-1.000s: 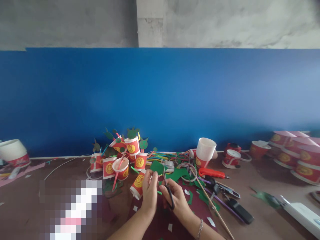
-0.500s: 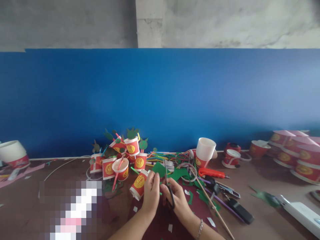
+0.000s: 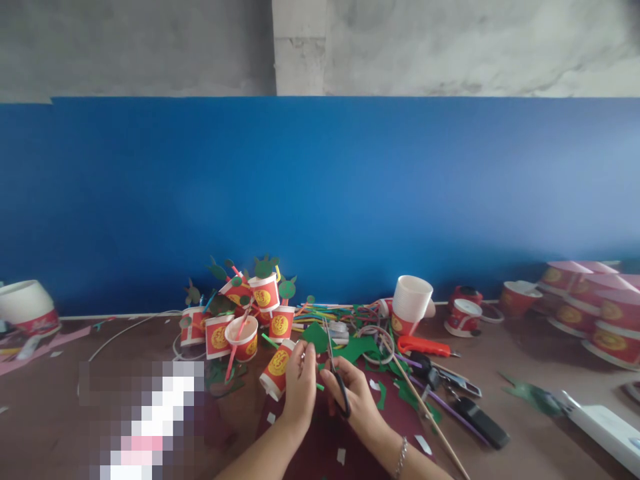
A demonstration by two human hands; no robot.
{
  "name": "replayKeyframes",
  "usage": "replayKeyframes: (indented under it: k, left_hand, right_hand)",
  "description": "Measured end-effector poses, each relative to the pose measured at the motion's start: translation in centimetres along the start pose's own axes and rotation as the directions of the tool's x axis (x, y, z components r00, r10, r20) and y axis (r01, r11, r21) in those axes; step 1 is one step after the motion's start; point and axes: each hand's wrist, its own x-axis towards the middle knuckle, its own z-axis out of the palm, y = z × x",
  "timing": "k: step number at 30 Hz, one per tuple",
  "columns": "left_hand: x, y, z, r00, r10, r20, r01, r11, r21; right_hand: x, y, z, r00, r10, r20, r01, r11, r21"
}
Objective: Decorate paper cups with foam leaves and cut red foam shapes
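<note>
My right hand (image 3: pixel 354 397) grips black-handled scissors (image 3: pixel 336 370), blades pointing up and away over the table. My left hand (image 3: pixel 300 383) is closed in a pinch on a small green piece (image 3: pixel 318 386) held right beside the scissor blades. A red paper cup (image 3: pixel 277 367) with a yellow emblem lies on its side just left of my left hand. Green paper scraps (image 3: pixel 361 347) lie just beyond both hands.
A cluster of red cups (image 3: pixel 250 307) with green cut-outs and straws stands behind. A white upturned cup (image 3: pixel 410 303), red box cutter (image 3: pixel 425 346), wooden stick (image 3: pixel 425 410), black tools (image 3: pixel 480 421) and stacked red bowls (image 3: pixel 600 313) lie right. A blue board (image 3: pixel 320 200) backs the table.
My hands have shifted only slightly; the scissors tilted a little and the left fingers stayed pinched beside the blades. Nothing else moved.
</note>
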Motion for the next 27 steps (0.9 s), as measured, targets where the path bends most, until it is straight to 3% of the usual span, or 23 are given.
replayKeyframes:
  k: [10,20,27]
  left_hand:
    - [-0.26,0.29,0.21,0.997,-0.071,-0.022,0.070,0.996,-0.048]
    - [0.14,0.33,0.02,0.980,0.056,0.189,-0.057,0.998,-0.002]
    - [0.39,0.55,-0.12,0.985,0.064,0.160,-0.071,0.997,0.039]
  right_hand:
    - [-0.13,-0.25,0.23,1.000,0.006,0.009,-0.006,1.000,0.025]
    - [0.05,-0.25,0.04,0.999,-0.035,0.017,0.034,0.999,0.033]
    - [0.10,-0.12,-0.01,1.000,-0.016,0.009,0.016,1.000,0.024]
